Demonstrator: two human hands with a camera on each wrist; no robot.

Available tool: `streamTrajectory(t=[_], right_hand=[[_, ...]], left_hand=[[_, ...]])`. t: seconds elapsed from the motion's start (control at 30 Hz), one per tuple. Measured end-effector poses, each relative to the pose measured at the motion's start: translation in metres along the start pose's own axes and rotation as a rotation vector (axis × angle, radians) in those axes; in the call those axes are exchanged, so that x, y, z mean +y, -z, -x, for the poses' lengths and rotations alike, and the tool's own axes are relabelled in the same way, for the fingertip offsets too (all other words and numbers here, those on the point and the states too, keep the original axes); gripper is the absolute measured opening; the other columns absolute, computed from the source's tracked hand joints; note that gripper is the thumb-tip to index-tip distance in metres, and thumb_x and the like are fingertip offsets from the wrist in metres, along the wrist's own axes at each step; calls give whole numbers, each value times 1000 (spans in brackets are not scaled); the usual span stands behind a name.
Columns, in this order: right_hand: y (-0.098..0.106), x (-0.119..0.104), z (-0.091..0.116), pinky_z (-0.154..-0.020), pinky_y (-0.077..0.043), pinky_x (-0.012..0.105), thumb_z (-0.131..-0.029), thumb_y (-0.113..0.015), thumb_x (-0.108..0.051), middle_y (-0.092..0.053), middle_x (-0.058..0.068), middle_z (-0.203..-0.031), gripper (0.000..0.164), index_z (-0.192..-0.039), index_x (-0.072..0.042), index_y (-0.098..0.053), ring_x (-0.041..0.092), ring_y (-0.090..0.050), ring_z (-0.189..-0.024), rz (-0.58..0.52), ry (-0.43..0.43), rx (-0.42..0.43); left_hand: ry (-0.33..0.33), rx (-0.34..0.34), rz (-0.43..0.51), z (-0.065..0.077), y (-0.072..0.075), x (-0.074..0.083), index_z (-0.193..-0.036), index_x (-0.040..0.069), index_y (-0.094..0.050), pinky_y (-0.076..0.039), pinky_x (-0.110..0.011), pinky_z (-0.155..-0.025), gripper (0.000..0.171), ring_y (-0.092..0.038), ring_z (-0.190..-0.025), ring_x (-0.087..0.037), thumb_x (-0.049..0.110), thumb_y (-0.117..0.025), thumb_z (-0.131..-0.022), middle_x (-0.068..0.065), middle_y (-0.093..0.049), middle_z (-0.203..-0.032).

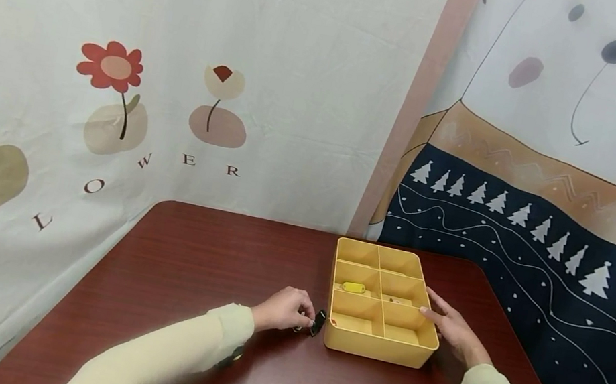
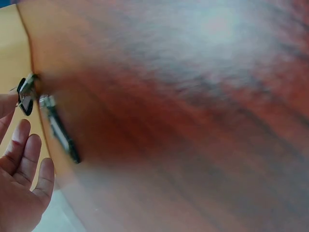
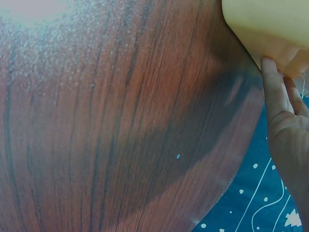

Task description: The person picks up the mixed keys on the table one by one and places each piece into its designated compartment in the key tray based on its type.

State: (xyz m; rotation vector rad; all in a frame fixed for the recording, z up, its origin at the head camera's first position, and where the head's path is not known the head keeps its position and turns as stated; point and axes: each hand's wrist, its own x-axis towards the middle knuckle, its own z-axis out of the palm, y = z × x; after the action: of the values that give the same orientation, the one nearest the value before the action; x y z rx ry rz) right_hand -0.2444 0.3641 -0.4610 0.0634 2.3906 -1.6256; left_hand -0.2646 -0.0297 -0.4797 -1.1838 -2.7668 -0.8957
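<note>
My left hand point(image 1: 285, 310) is low over the table, beside the left wall of a yellow divided box point(image 1: 370, 346). Its thumb and index finger pinch a small black loop with metal fittings point(image 2: 26, 94), while the other fingers are loosely extended in the left wrist view. Close to it is a slim black piece with a metal end point(image 2: 63, 130), near the box wall; whether the two are joined I cannot tell. On the box's right side, my right hand point(image 1: 457, 329) touches the outer wall with straight fingers point(image 3: 273, 89), its thumb at the rim.
The box has several compartments. A yellow tag-like piece point(image 1: 353, 287) lies in the middle left one, small pale bits point(image 1: 400, 300) in the middle right. The brown table point(image 1: 212, 251) meets a flower-print cloth point(image 1: 302, 82) behind and a dark tree-print cloth point(image 1: 568, 317) at right.
</note>
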Motion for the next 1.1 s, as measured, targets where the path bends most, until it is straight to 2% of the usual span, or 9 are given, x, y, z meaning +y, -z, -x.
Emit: streamTrajectory(t=[0.23, 0.43, 0.57, 0.7, 0.93, 1.1], right_hand=[[-1, -2, 3, -101, -43, 53, -99, -59, -41, -14, 27, -160, 83, -160, -15, -10, 45, -39, -135, 12, 5, -10], [-1, -3, 3, -100, -45, 52, -100, -57, -38, -15, 27, -160, 80, -160, -15, -10, 45, -41, -134, 11, 6, -10], [-1, -3, 3, -99, -45, 52, -102, -56, -36, -14, 27, -160, 78, -160, -14, -10, 45, -41, -134, 10, 6, -10], [-1, -3, 3, -99, -45, 52, -100, -57, -39, -13, 27, -160, 81, -160, -15, -10, 45, -41, -134, 8, 5, -12], [-2, -4, 4, -100, -44, 53, -104, -52, -30, -13, 27, -160, 73, -160, -15, -9, 46, -38, -135, 5, 0, -13], [-2, -4, 4, -100, -43, 54, -103, -53, -31, -13, 27, -160, 73, -160, -15, -10, 46, -39, -135, 12, -1, -11]], left_hand=[[56, 61, 110, -10, 16, 4, -79, 14, -76, -46, -24, -71, 6, -55, -75, -5, 12, -77, -84, 9, -64, -82], [45, 120, 181, -19, 33, 10, -81, 11, -76, -47, -24, -73, 4, -57, -79, -8, 11, -75, -85, 6, -65, -83], [64, 142, 216, -24, 43, 15, -81, 12, -76, -47, -24, -73, 5, -58, -80, -8, 10, -75, -85, 6, -64, -83], [76, 160, 231, -31, 50, 19, -82, 10, -76, -48, -25, -74, 4, -58, -81, -9, 11, -75, -85, 6, -65, -85], [74, 169, 210, -42, 59, 32, -85, 10, -76, -48, -26, -75, 5, -59, -83, -9, 14, -74, -87, 5, -67, -87], [79, 171, 245, -50, 61, 43, -85, 10, -75, -48, -26, -73, 5, -59, -82, -9, 14, -74, -87, 4, -66, -88]])
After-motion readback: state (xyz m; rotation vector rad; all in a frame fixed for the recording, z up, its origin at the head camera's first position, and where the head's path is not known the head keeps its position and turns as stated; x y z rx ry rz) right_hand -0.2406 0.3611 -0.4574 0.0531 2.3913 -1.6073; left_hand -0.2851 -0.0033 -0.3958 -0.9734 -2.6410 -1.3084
